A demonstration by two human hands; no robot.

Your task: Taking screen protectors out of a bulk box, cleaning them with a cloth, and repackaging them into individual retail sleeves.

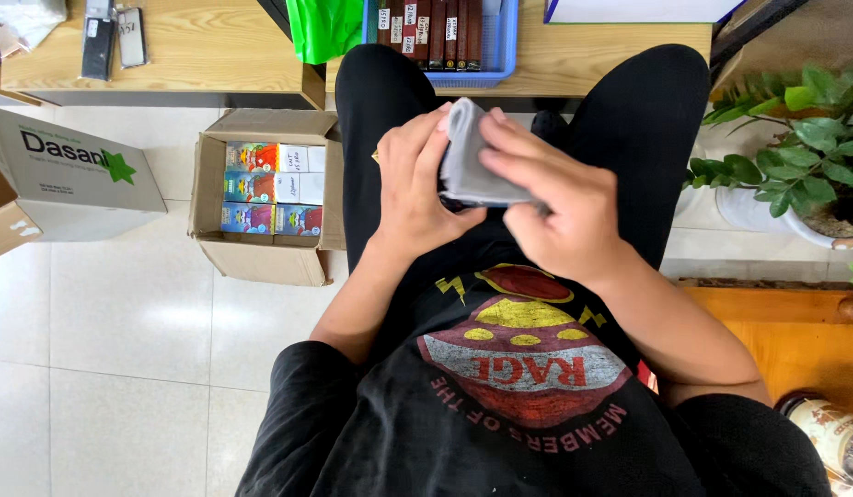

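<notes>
Cloth (472, 161) (grey, folded) pinched by 2 hands, left hand (413, 189), right hand (560, 207); long axis up-left.

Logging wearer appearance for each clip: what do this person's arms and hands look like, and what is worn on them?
Both arms are bare from above the elbow down. The left hand and right hand wear no gloves, and no rings, watch or bracelets show. Short black sleeves of a T-shirt with a red and yellow printed graphic cover the upper arms.

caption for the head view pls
Seated person's left hand and right hand hold a grey cloth over the lap.
</notes>
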